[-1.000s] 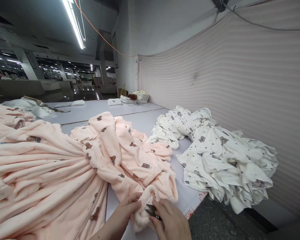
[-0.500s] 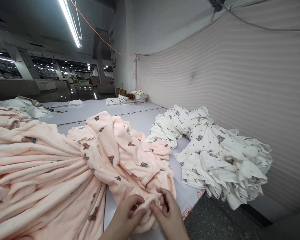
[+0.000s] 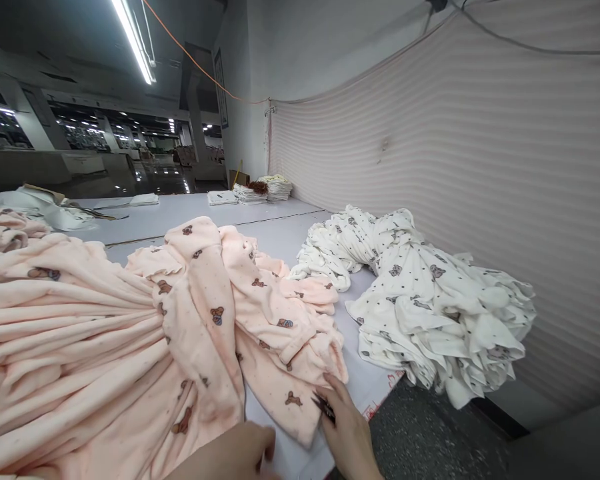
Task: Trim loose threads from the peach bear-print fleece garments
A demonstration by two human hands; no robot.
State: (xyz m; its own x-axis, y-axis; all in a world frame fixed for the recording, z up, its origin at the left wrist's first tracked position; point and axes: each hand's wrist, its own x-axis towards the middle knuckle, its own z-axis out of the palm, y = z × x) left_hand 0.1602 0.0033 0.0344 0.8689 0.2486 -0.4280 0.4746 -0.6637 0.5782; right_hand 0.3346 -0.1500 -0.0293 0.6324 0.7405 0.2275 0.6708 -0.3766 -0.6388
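Pink plush garments (image 3: 260,320) printed with small brown bears lie heaped before me, and a sleeve-like end (image 3: 293,407) hangs flat toward the table's front edge. My right hand (image 3: 345,427) rests at the edge of that end, fingers closed round dark thread snips (image 3: 325,408) whose pointed tips face left over the cloth. At the bottom, my left hand (image 3: 233,453) is low over the table beside the pink cloth. Its fingers are partly cut off and blurred, so whether it grips anything cannot be seen.
Bundled white printed cloth (image 3: 430,300) overhangs the table (image 3: 270,233) on the right. Folded stacks (image 3: 277,188) stand at the back, with loose white material (image 3: 45,207) at back left. A striped cloth sheet (image 3: 420,147) covers the right wall. Dark speckled floor (image 3: 425,427) shows below.
Both hands have parted from the pink edge they were pinching together. My left hand has moved left and down; the pink end now lies flatter, and the snips show more clearly.
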